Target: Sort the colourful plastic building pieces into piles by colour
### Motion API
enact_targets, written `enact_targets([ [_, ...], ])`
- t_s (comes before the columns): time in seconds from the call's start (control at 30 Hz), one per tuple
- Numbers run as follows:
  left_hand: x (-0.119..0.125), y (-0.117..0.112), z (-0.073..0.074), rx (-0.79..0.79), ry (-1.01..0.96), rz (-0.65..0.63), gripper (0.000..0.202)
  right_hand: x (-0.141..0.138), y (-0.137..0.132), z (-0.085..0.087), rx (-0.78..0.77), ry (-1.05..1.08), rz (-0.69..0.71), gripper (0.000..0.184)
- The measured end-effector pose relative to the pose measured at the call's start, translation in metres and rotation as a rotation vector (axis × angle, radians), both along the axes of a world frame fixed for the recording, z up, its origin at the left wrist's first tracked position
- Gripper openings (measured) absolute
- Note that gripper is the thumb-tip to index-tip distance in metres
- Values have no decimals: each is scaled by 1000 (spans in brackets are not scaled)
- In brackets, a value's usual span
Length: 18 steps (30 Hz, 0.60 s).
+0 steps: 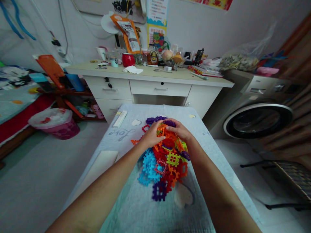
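Note:
A pile of plastic interlocking building pieces (167, 152) in orange, red, blue, purple and yellow-green lies on the cloth-covered table (128, 200). At the far side of the pile, my left hand (153, 135) curls its fingers and thumb around orange pieces (162, 129). My right hand (179, 130) is closed on the same orange cluster from the other side, thumb on top. Some fingertips are hidden behind the pieces. Light blue pieces (149, 165) gather at the left of the pile, and a dark purple piece (159, 191) lies nearest me.
A white box-like strip (120, 119) lies at the table's far left. Beyond stands a white desk (107, 87) with jars, a red cup (128, 59) and books. A washing machine (255, 110) is at right, a pink bin (59, 124) at left, and a chair (289, 174) at lower right.

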State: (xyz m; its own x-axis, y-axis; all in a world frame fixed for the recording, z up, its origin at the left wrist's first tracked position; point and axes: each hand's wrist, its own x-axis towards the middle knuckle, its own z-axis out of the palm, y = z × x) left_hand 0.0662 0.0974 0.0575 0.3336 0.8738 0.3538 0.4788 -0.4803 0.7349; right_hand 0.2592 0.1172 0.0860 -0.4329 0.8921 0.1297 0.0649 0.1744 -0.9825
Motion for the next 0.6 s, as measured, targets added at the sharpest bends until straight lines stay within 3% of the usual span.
enact_targets([
  [0.13, -18, -35, 16, 14, 150, -100, 87, 16, -28, 12, 124, -180, -3, 48],
  [0.23, -42, -71, 19, -32, 306, -81, 99, 40, -57, 9, 261, -368, -120, 66],
  [0.3, -57, -96, 13, -68, 381, -45, 116, 59, -82, 0, 265, -464, -137, 85],
  [0.43, -74, -133, -12, -145, 540, -6, 137, 83, -132, -34, 235, -638, -21, 124],
  [0.53, -69, -142, -28, -148, 603, -7, 139, 78, -150, -56, 232, -850, -71, 143],
  [0.6, -60, -141, -32, -125, 609, 18, 140, 66, -149, -63, 247, -931, -118, 146],
])
